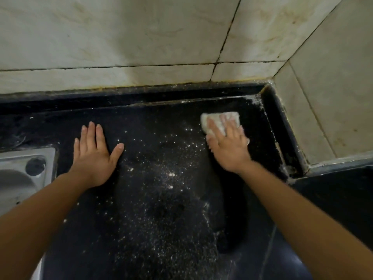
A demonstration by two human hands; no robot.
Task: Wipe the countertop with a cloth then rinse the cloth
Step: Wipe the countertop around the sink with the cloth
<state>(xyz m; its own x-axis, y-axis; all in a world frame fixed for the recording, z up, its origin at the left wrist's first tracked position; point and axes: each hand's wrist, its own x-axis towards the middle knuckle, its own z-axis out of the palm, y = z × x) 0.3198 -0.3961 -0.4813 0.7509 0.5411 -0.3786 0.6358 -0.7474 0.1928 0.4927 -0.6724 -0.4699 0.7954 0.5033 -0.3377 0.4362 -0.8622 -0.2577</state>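
Observation:
A black speckled countertop [153, 126] fills the middle of the view, dusted with white crumbs and powder. A pale folded cloth [217, 119] lies on it near the back right corner. My right hand [228, 146] presses flat on the cloth, fingers spread over it. My left hand [94, 154] rests flat on the bare counter to the left, palm down, fingers apart, holding nothing.
A steel sink [22, 176] with a round hole in its rim sits at the left edge. Beige tiled walls [141, 37] close the back and right side, above a raised black ledge [282, 126]. White residue lines the corner.

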